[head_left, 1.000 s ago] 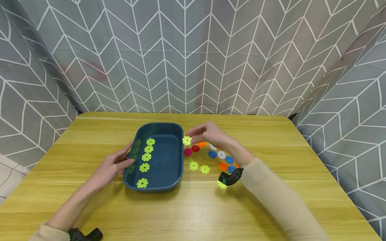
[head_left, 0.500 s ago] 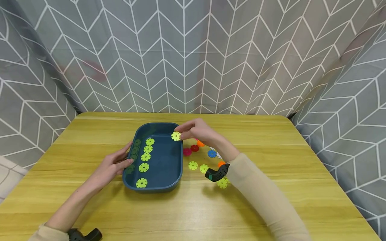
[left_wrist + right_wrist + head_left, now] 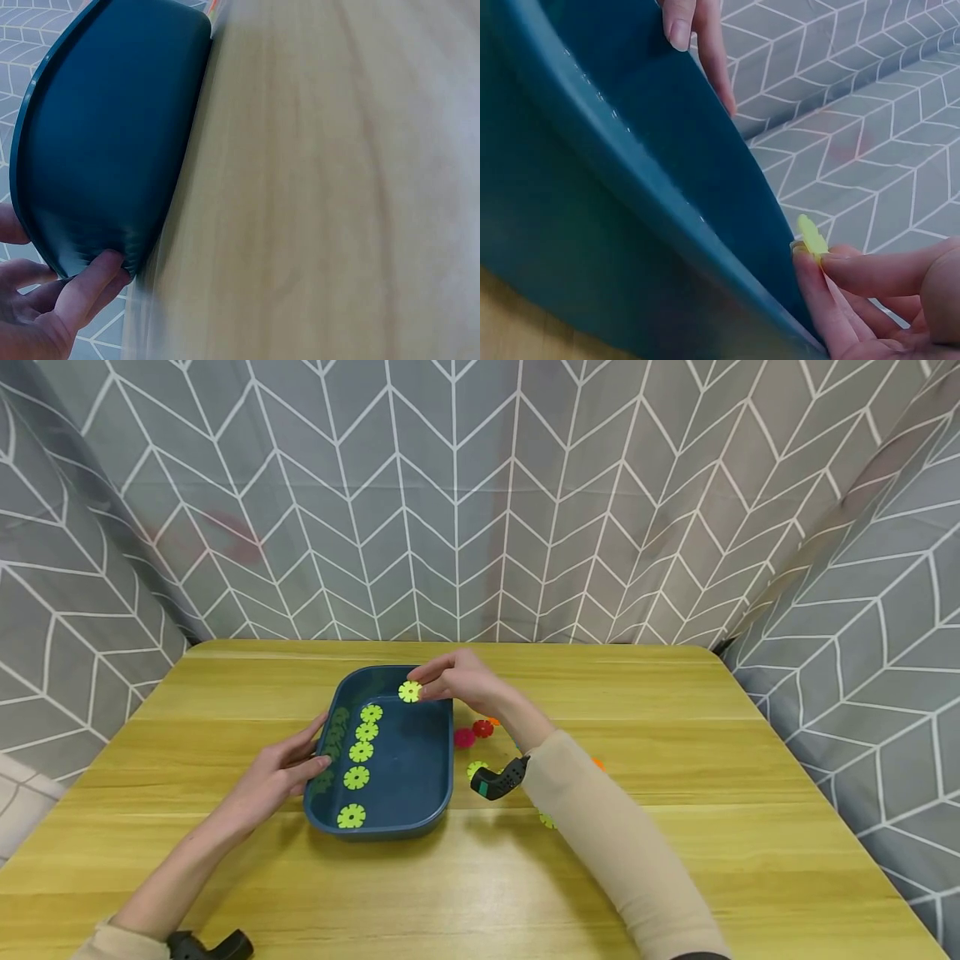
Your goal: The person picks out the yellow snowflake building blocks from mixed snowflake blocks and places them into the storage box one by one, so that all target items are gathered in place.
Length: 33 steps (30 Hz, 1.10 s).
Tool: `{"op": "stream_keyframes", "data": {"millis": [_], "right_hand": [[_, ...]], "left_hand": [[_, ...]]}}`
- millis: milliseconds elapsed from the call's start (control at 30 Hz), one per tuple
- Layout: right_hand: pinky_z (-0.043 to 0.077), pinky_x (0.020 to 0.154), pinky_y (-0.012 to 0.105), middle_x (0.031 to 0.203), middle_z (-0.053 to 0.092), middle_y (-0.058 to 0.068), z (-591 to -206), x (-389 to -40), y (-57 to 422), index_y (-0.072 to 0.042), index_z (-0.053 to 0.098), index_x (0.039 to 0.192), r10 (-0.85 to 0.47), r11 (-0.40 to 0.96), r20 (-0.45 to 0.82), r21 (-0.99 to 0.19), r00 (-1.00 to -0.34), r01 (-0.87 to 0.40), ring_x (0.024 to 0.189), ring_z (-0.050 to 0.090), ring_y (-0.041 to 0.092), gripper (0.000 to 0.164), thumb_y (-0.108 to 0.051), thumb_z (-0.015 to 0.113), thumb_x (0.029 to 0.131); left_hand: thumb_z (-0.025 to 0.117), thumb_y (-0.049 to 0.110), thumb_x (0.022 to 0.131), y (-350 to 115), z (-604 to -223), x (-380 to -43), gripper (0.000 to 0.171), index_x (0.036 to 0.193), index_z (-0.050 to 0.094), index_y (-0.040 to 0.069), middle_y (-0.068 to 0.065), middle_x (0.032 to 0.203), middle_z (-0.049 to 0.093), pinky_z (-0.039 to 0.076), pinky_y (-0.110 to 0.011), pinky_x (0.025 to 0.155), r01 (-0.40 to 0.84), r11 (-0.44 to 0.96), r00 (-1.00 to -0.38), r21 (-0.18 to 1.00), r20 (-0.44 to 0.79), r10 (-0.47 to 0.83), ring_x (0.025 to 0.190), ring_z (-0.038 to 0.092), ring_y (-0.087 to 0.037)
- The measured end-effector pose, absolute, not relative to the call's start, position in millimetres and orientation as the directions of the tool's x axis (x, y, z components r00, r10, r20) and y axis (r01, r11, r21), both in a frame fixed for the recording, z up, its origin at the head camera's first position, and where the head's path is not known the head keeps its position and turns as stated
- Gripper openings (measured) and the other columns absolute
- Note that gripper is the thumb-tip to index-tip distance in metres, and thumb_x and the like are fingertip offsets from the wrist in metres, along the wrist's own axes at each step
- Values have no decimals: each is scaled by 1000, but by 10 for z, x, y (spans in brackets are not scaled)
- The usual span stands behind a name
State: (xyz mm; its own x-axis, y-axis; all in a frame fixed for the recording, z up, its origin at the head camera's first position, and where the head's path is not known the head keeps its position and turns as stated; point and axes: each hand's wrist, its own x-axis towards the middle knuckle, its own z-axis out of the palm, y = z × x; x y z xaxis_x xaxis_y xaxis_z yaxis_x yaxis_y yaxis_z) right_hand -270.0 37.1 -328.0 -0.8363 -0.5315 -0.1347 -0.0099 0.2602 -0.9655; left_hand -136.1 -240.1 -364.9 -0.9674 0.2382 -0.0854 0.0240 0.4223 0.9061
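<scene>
A dark blue rectangular plastic tub (image 3: 408, 768) stands on the table. My left hand (image 3: 270, 777) grips its left side, with the thumb over the rim and fingers against the outer wall (image 3: 112, 135). Inside, several yellow-green snowflake discs (image 3: 356, 777) lie in a column along the left. Over the tub's far right part, my right hand (image 3: 465, 683) pinches one more yellow-green snowflake disc (image 3: 409, 692) between thumb and fingers. The right wrist view shows that same disc (image 3: 812, 237) edge-on, above the rim.
Right of the tub lie a magenta disc (image 3: 465, 737), a red disc (image 3: 483, 727) and a yellow-green disc (image 3: 476, 768). The right forearm covers much of the other loose discs. A grey patterned curtain (image 3: 480, 502) hangs behind the wooden table (image 3: 375, 902).
My right hand has carried the pinched disc leftward, from beside the tub's right rim to over its inside. The left hand keeps its grip; the tub stays in place.
</scene>
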Motion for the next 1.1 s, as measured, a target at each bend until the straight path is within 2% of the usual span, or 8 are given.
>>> {"op": "stream_keyframes", "data": {"millis": [200, 533, 733, 933, 1100], "right_hand": [[53, 100, 39, 125, 66, 15, -3298, -2704, 231, 1, 70, 122, -508, 250, -132, -968, -851, 2, 100, 72, 26, 30, 3, 61, 93], [50, 103, 48, 120, 67, 17, -3314, -2732, 16, 5, 71, 118, -444, 189, -167, -978, -880, 90, 99, 70, 31, 28, 7, 62, 91], [52, 99, 46, 112, 69, 16, -3359, -2760, -53, 6, 72, 114, -419, 171, -151, -982, -895, 86, 90, 71, 24, 25, 7, 63, 91], [57, 92, 38, 106, 68, 14, -3393, -2767, -94, 5, 73, 113, -414, 191, -119, -981, -903, 42, 89, 71, 24, 23, 4, 63, 92], [57, 92, 39, 109, 69, 16, -3426, -2767, -129, 6, 73, 112, -408, 211, -100, -977, -907, 13, 90, 71, 25, 22, 5, 62, 92]], "left_hand": [[51, 22, 105, -2402, -3651, -1362, 67, 161, 15, 15, -32, 157, 29, 58, -34, 88, 22, 421, -968, 907, -85, 234, 130, 50, -48], [50, 20, 105, -2399, -3673, -1374, 67, 161, 15, 13, -35, 156, 27, 58, -35, 87, 30, 401, -966, 915, -77, 248, 131, 48, -48], [50, 19, 105, -2404, -3677, -1371, 66, 161, 14, 14, -34, 156, 27, 58, -37, 89, 18, 405, -967, 914, -87, 240, 133, 46, -48], [50, 19, 105, -2410, -3653, -1356, 66, 161, 15, 13, -33, 157, 27, 58, -29, 85, 25, 403, -969, 915, -77, 236, 131, 48, -48], [50, 20, 105, -2396, -3653, -1358, 66, 161, 15, 14, -33, 157, 28, 58, -35, 89, 14, 394, -967, 919, -88, 239, 132, 47, -48]]}}
